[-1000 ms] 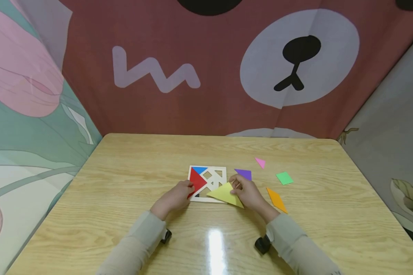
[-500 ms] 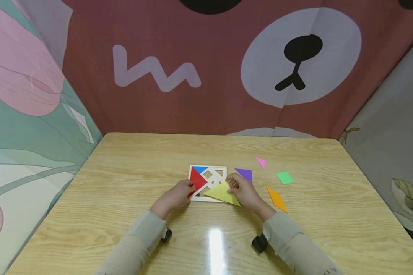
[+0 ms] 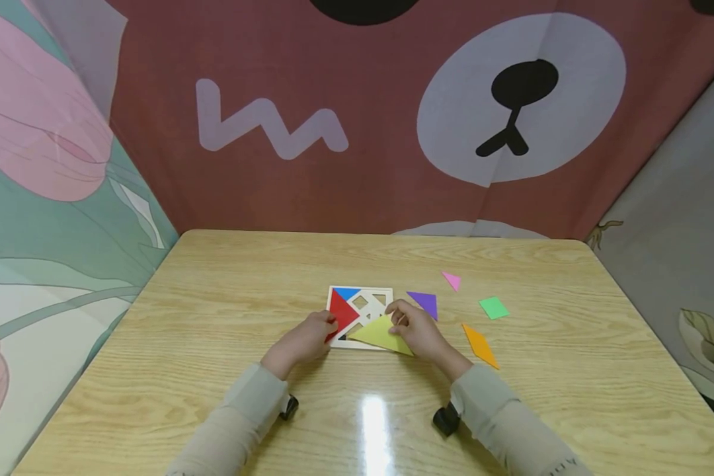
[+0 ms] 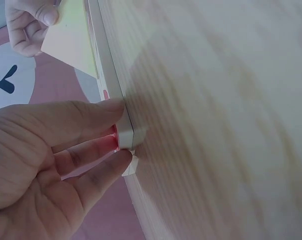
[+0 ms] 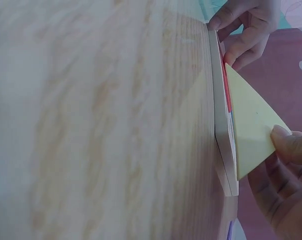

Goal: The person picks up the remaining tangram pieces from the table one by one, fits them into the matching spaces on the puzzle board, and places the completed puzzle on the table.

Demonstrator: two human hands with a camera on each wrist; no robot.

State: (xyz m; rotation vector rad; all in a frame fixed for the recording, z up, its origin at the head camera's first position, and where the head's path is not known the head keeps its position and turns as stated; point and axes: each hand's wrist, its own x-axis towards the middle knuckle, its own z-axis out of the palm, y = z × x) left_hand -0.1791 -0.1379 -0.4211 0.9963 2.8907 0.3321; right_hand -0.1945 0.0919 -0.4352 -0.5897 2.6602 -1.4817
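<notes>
A white tangram tray [image 3: 371, 288] lies flat on the wooden table, with a large red triangle [image 3: 342, 314] and a blue triangle [image 3: 348, 292] in its left part. My left hand [image 3: 302, 339] pinches the tray's near left corner; in the left wrist view its thumb [image 4: 108, 111] lies along the tray's edge. My right hand [image 3: 421, 332] holds a large yellow triangle [image 3: 379, 335] by its top corner between thumb and fingers. That piece leans over the near right part of the tray, its long edge close to the rim in the right wrist view. Cut-out shapes show behind it.
Right of the tray lie loose pieces: a purple triangle [image 3: 426, 303], a small pink triangle [image 3: 452, 281], a green square [image 3: 494, 307] and an orange parallelogram [image 3: 479, 346]. A printed bear curtain [image 3: 381, 192] hangs behind the table's far edge.
My right hand has moved a little to the left with the yellow triangle, bringing it further over the tray. The left hand keeps its hold on the tray's corner.
</notes>
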